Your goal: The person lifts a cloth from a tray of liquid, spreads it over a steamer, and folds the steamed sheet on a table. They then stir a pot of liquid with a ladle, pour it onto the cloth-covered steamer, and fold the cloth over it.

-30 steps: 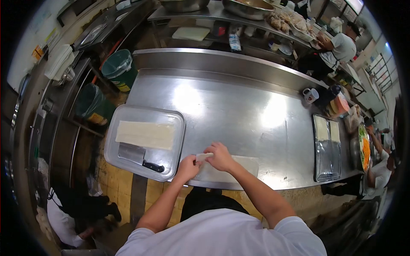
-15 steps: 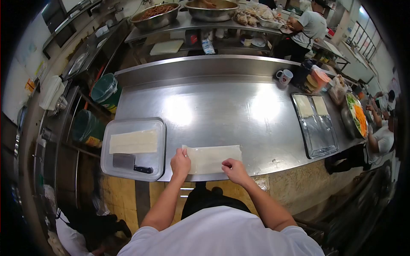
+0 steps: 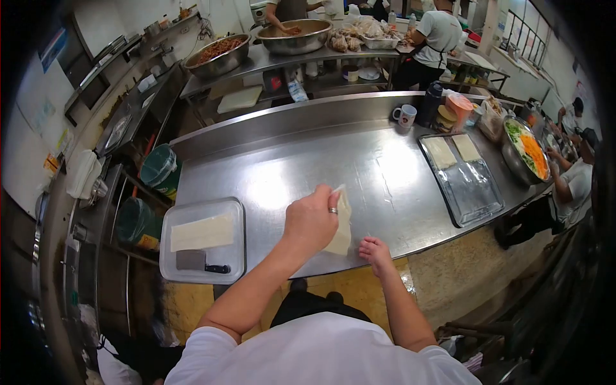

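Head camera: over the steel counter (image 3: 359, 160), the left hand (image 3: 312, 220) pinches a thin pastry sheet (image 3: 341, 226) lifted clear, the right hand (image 3: 375, 251) pressing its lower corner with fingers spread; stretched so, the sheet could tear.
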